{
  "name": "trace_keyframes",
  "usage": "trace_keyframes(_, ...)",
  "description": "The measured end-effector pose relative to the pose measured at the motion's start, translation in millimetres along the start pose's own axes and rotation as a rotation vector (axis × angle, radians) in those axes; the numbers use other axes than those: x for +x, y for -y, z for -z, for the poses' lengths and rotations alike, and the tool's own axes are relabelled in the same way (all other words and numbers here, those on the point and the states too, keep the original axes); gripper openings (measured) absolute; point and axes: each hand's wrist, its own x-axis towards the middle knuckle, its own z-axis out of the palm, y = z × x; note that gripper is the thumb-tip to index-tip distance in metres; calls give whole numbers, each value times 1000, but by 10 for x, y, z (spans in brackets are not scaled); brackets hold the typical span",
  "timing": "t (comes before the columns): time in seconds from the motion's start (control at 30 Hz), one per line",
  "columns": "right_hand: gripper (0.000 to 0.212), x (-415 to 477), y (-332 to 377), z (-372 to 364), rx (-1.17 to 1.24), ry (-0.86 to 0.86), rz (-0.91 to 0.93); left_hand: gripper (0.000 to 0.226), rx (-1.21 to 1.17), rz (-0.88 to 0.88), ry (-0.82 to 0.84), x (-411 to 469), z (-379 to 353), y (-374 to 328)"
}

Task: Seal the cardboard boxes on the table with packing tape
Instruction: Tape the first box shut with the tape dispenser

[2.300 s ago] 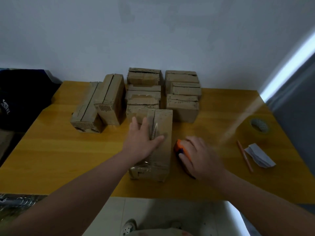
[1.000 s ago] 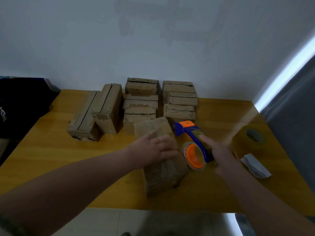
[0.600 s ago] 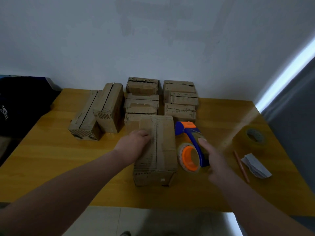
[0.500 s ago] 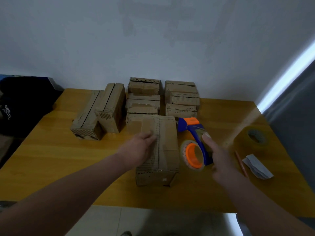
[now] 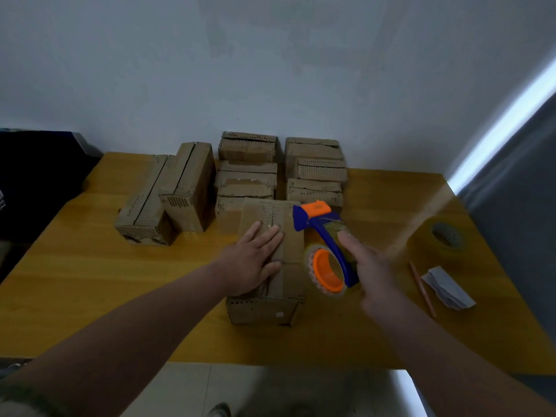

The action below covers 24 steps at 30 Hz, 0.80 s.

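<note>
While the brown cardboard box lies lengthwise near the front edge of the yellow wooden tabletop, the left hand rests flat on its top, fingers straight and slightly spread beside the centre seam. Just right of this box, the right hand grips the blue-and-orange tape dispenser, with the forefinger laid along the handle. The dispenser's orange head is level with the box's far right corner; whether it touches the cardboard cannot be told. Behind the box stand two columns of stacked cardboard boxes; behind and to its left, two longer cartons sit side by side. Well right of the box lie a spare roll of clear tape, a reddish pencil and a folded white paper.
</note>
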Motion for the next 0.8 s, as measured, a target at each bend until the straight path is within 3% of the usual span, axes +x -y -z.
trace_keyframes(0.2,23,30,0,0,-22,6,22,84,204,0,-3,112,77,57)
trace_keyframes(0.43,30,91,-29,-8,-25,-13,33,78,252,-2,8,141,76,39)
trace_keyframes(0.5,35,102,-35,-10,-28,-8,34,81,247,-53,0,110,50,38)
trace_keyframes(0.63,31,119,-27,-1,-10,-7,26,109,254,-196,118,-123,7,1)
trace_keyframes(0.8,26,131,-19,-6,12,2,9,111,325,-261,138,-198,-24,48)
